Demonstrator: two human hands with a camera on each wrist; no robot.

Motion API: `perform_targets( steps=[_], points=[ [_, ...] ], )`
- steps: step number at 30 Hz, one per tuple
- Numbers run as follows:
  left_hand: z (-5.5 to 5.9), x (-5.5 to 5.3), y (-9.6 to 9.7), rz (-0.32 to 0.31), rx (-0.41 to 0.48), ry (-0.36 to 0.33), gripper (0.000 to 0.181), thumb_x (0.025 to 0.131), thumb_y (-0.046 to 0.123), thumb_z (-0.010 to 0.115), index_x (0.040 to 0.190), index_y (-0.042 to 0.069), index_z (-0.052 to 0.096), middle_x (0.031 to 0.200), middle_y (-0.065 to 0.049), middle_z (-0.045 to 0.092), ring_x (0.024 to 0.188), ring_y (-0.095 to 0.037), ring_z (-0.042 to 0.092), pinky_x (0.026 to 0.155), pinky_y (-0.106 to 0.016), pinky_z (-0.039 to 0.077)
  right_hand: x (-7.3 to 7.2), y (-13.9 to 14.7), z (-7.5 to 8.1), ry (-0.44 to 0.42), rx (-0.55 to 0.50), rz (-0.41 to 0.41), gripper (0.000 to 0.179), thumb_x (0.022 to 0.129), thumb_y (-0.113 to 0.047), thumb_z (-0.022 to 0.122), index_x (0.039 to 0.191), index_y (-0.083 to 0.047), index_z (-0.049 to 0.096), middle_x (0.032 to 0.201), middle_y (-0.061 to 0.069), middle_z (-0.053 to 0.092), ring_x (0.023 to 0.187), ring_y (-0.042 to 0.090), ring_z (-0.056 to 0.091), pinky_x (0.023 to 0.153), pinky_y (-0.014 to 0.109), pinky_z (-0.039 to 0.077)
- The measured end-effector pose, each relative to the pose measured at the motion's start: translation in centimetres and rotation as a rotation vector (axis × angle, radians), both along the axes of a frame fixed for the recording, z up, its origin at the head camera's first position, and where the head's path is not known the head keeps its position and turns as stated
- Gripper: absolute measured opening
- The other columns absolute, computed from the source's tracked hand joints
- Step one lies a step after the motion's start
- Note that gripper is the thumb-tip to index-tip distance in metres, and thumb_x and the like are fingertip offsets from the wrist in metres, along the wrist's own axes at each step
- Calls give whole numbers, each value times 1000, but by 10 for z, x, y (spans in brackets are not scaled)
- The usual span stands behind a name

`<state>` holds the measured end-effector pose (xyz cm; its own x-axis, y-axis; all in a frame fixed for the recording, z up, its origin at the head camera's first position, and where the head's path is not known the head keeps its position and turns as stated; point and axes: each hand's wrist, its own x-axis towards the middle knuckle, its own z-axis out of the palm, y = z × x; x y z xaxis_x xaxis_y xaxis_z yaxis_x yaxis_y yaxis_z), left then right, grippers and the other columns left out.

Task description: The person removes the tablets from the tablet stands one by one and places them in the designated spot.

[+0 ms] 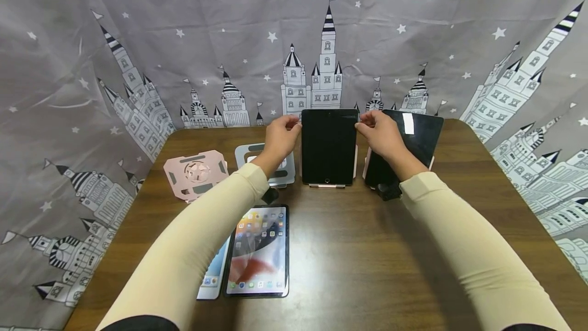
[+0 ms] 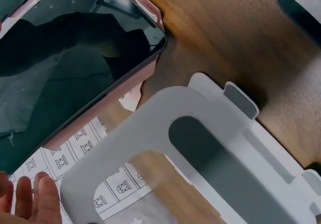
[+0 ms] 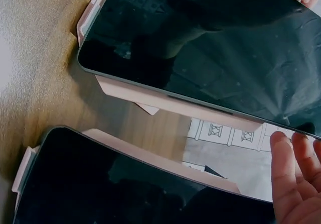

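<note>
A black tablet (image 1: 328,147) with a round home button stands upright, leaning on a pink stand (image 1: 356,163) whose lower lips hold its bottom edge. My left hand (image 1: 279,139) pinches its left edge near the top corner. At the opposite upper edge, my right hand (image 1: 383,137) pinches with thumb and forefinger. The right wrist view shows the right hand's fingers (image 3: 283,169) along the rim of the tablet (image 3: 215,58). Part of the left hand (image 2: 37,204) appears in the left wrist view, beside a grey stand (image 2: 266,179).
Another dark tablet (image 1: 418,139) with a white sticker leans on a stand to the right. An unloaded pink stand (image 1: 213,162) stands at the left. Two lit tablets lie flat in front: a dark-framed one (image 1: 257,254) and a white-framed one (image 1: 211,292), partly under my left sleeve. A patterned curtain hangs behind.
</note>
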<state>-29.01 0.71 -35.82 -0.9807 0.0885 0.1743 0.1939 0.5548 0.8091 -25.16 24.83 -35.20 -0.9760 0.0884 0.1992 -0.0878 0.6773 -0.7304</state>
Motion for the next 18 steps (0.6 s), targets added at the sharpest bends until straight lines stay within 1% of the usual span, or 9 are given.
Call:
perform_targets(
  steps=[2,6,11,18],
  points=[
    [0,0,2,-1,-10,8,18,91,20,58,104,11,65,98,-1,65,94,-15,58,81,-28,45,-2,-1,-2,-3,-5,1,26,91,-22,56,108,-2,55,102,14,60,95,27,55,79,41,43],
    [1,-1,8,7,0,15,12,90,19,58,97,11,64,90,-2,63,87,-15,56,77,-28,45,-4,-2,-8,12,-2,-11,23,92,-20,55,106,-2,55,96,14,60,90,27,55,76,39,43],
    [1,-2,9,26,9,8,10,90,17,58,95,9,62,85,-2,59,81,-15,53,73,-28,44,-5,-5,-10,53,-5,-43,19,91,-17,54,102,-2,58,90,14,61,84,25,56,74,38,43],
    [2,-3,6,9,9,-21,11,91,18,58,96,8,61,86,-4,57,83,-17,52,73,-28,43,-4,-10,-11,73,-19,-74,15,90,-16,55,96,-3,58,86,14,61,79,25,56,73,37,44]
  ],
)
